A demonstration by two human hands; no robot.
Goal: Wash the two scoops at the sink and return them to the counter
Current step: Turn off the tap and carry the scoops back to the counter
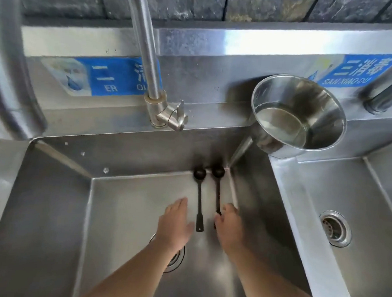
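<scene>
Left hand flat, open; right hand curled on right scoop.

A steel ladle holding water sits on my sink's back ledge, right of the faucet.

Two bare forearms reach forward; the left hand lies flat, fingers extended, the right hand curled, fingers tucked under.

You get bright, even daylight; soft glare on the sink steel and the backsplash; faint shadows under the steel pot; wide-angle bending at the edges; slight blur on both hands.
</scene>
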